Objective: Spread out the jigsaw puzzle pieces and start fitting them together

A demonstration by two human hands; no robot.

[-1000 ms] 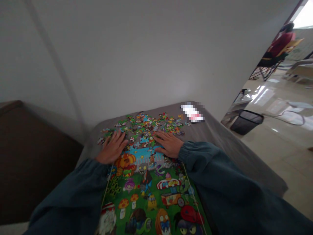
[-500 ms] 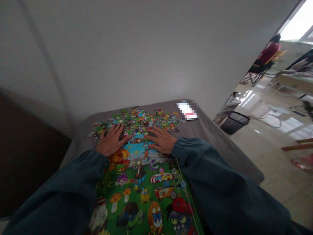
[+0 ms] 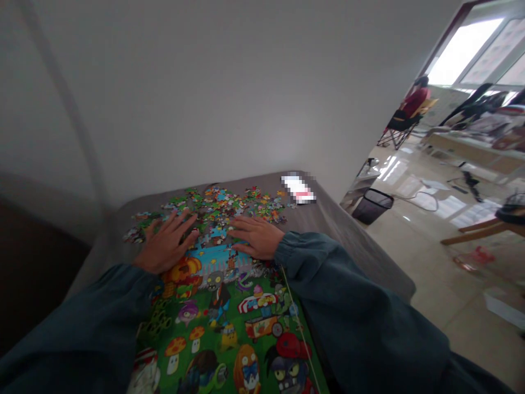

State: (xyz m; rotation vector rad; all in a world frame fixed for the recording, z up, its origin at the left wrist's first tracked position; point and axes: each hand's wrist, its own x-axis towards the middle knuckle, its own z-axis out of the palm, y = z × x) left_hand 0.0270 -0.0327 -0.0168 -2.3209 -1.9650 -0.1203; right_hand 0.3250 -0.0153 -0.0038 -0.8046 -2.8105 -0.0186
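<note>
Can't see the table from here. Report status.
Left hand and right hand flat, open, on loose puzzle pieces. Picture sheet under wrists. Nothing blocking.

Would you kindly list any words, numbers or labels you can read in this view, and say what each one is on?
No text is legible.
The white and pink item at the table's far corner is pixelated, so nothing on it reads.
The cartoon puzzle picture and the loose puzzle pieces by the left hand and right hand show no readable lettering.

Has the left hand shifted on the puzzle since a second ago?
No. The left hand lies flat at the same spot, by the orange pumpkin on the puzzle picture; only the camera turned.
</note>
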